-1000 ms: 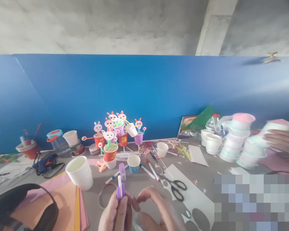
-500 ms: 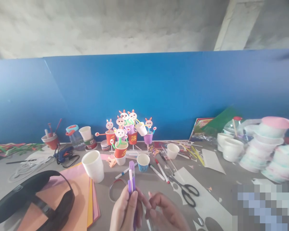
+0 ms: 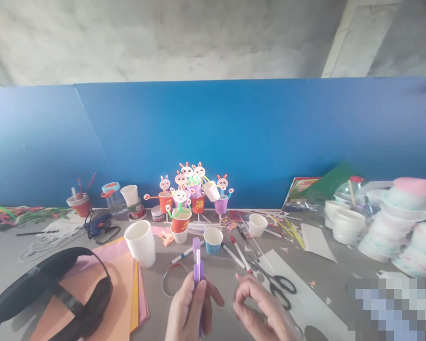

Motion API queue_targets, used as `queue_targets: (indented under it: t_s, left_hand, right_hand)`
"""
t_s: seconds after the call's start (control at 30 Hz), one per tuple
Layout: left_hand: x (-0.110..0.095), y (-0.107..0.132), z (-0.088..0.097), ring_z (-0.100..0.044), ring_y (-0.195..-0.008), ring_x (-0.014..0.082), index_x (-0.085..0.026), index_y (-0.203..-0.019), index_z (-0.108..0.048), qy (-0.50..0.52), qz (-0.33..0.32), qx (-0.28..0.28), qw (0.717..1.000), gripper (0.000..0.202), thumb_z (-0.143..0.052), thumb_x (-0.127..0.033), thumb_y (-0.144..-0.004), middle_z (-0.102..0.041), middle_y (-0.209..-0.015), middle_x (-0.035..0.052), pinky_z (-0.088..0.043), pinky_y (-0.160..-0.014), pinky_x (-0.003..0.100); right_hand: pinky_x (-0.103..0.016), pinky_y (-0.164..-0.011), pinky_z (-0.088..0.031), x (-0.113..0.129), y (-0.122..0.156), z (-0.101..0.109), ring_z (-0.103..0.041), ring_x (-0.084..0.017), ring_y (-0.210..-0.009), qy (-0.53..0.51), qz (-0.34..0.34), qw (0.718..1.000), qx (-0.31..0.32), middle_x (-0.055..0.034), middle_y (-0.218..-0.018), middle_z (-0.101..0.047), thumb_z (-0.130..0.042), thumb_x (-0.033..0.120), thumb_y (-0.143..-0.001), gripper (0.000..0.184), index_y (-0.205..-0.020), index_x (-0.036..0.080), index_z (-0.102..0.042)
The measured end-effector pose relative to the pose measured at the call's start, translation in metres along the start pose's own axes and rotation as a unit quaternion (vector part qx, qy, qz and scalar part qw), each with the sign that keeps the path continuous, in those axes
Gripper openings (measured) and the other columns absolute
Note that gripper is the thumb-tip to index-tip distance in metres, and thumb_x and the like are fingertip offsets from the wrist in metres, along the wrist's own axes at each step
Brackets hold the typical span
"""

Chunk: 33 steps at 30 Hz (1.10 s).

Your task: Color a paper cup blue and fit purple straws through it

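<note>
My left hand (image 3: pixel 190 308) is closed around a slim purple piece (image 3: pixel 198 263) with a pale strip along it, held upright; its exact kind does not show. To the right, apart from it, my right hand (image 3: pixel 261 310) has its fingers curled in towards the thumb. Whatever may lie between those fingertips is hidden or too small to make out. Just left of my left hand, a ring-shaped roll (image 3: pixel 163 283) lies on the table. Black-handled scissors (image 3: pixel 282 289) rest beside my right hand, partly over white paper (image 3: pixel 305 303) with round cut-outs.
Paper cups with rabbit-faced figures (image 3: pixel 180 196) stand at the back centre. A white cup (image 3: pixel 142 244), a blue-patterned cup (image 3: pixel 213 240) and markers (image 3: pixel 239 253) are in front. Black headphones (image 3: pixel 74 296) lie on coloured paper at left. Stacked cups (image 3: pixel 394 213) stand at right.
My right hand has moved away to the right from my left hand. The left still grips the purple piece, which has turned slightly. The view has shifted a little.
</note>
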<state>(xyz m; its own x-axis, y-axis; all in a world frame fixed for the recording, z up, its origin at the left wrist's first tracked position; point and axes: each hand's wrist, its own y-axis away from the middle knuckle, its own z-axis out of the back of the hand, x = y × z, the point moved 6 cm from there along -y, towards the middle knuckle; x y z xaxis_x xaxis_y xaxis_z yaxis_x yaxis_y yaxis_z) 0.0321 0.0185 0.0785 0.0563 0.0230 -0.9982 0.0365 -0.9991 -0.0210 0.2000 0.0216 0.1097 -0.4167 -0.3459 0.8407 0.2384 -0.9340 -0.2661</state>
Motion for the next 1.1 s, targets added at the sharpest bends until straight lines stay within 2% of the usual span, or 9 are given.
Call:
queue_targets:
  t_s: [0.13, 0.23, 0.3, 0.5, 0.63, 0.77, 0.83, 1.0, 1.1]
  left_hand:
    - [0.003, 0.001, -0.013, -0.034, -0.036, 0.0019, -0.017, -0.081, -0.059, 0.064, 0.043, 0.044, 0.996, 0.055, -0.056, -0.071, -0.086, -0.062, -0.057, -0.0021, -0.016, -0.039, 0.018]
    - [0.005, 0.003, -0.022, -0.035, -0.035, 0.0023, -0.018, -0.080, -0.056, 0.095, 0.076, 0.083, 0.989, 0.053, -0.060, -0.070, -0.084, -0.059, -0.054, -0.0037, -0.017, -0.037, 0.017]
    - [0.005, 0.005, -0.023, -0.038, -0.036, 0.0032, -0.017, -0.078, -0.056, 0.088, 0.076, 0.090, 0.989, 0.053, -0.062, -0.070, -0.083, -0.057, -0.052, -0.0043, -0.020, -0.038, 0.017]
    - [0.005, 0.007, -0.022, -0.040, -0.042, 0.0047, -0.017, -0.079, -0.060, 0.069, 0.089, 0.077, 0.991, 0.057, -0.063, -0.074, -0.079, -0.053, -0.051, -0.0045, -0.027, -0.043, 0.017]
    - [-0.001, 0.006, -0.023, -0.040, -0.041, 0.0056, -0.016, -0.080, -0.061, 0.033, 0.049, 0.089, 0.994, 0.056, -0.058, -0.072, -0.084, -0.052, -0.052, -0.0041, -0.026, -0.041, 0.018]
    - [0.001, 0.006, -0.023, -0.040, -0.042, 0.0061, -0.017, -0.075, -0.059, 0.019, 0.039, 0.087, 0.995, 0.056, -0.055, -0.072, -0.086, -0.051, -0.052, -0.0041, -0.027, -0.042, 0.019]
    - [0.003, 0.006, -0.022, -0.039, -0.043, 0.0055, -0.017, -0.072, -0.058, 0.025, 0.045, 0.077, 0.996, 0.057, -0.056, -0.072, -0.085, -0.049, -0.052, -0.0045, -0.026, -0.042, 0.018]
    - [0.000, 0.009, -0.016, -0.041, -0.042, 0.0045, -0.018, -0.079, -0.061, 0.104, 0.090, 0.040, 0.990, 0.057, -0.064, -0.074, -0.077, -0.056, -0.053, -0.0035, -0.027, -0.041, 0.015]
    - [-0.007, 0.009, -0.013, -0.041, -0.040, 0.0042, -0.017, -0.079, -0.061, 0.107, 0.066, 0.033, 0.992, 0.057, -0.063, -0.074, -0.079, -0.057, -0.054, -0.0033, -0.027, -0.040, 0.015]
  right_hand:
    - [-0.040, -0.113, -0.042, 0.027, -0.010, 0.011, -0.071, -0.018, -0.085, 0.027, 0.115, 0.992, 0.054, 0.0013, -0.083, -0.066, -0.048, 0.033, -0.100, 0.019, -0.083, 0.027, -0.053]
    - [-0.043, -0.109, -0.046, 0.037, -0.016, 0.015, -0.068, -0.023, -0.109, 0.061, 0.105, 0.989, 0.086, -0.0006, -0.089, -0.069, -0.050, 0.030, -0.100, 0.015, -0.086, 0.028, -0.055]
    - [-0.043, -0.105, -0.049, 0.044, -0.018, 0.014, -0.062, -0.027, -0.122, 0.083, 0.100, 0.985, 0.111, -0.0014, -0.092, -0.071, -0.054, 0.029, -0.099, 0.012, -0.087, 0.028, -0.056]
    - [-0.041, -0.105, -0.048, 0.064, -0.019, 0.010, -0.067, -0.024, -0.107, 0.112, 0.145, 0.972, 0.145, -0.0011, -0.091, -0.071, -0.060, 0.023, -0.096, 0.011, -0.086, 0.027, -0.057]
    - [-0.045, -0.106, -0.045, 0.068, -0.022, 0.011, -0.065, -0.022, -0.097, 0.115, 0.164, 0.970, 0.140, -0.0002, -0.086, -0.068, -0.054, 0.019, -0.098, 0.013, -0.086, 0.026, -0.054]
    - [-0.040, -0.090, -0.052, 0.069, -0.023, 0.008, -0.061, -0.021, -0.089, 0.117, 0.180, 0.964, 0.154, -0.0002, -0.085, -0.066, -0.052, 0.018, -0.098, 0.014, -0.086, 0.025, -0.051]
    - [-0.040, -0.087, -0.052, 0.070, -0.023, 0.007, -0.059, -0.021, -0.086, 0.120, 0.187, 0.962, 0.159, -0.0001, -0.083, -0.065, -0.052, 0.017, -0.097, 0.016, -0.084, 0.025, -0.051]
    - [-0.046, -0.106, -0.042, 0.060, -0.021, 0.006, -0.060, -0.020, -0.091, 0.077, 0.156, 0.970, 0.170, 0.0008, -0.084, -0.063, -0.052, 0.021, -0.099, 0.015, -0.085, 0.025, -0.051]
    - [-0.043, -0.102, -0.046, 0.047, -0.020, 0.004, -0.063, -0.020, -0.094, 0.041, 0.124, 0.975, 0.179, -0.0008, -0.089, -0.062, -0.053, 0.029, -0.100, 0.014, -0.088, 0.026, -0.057]
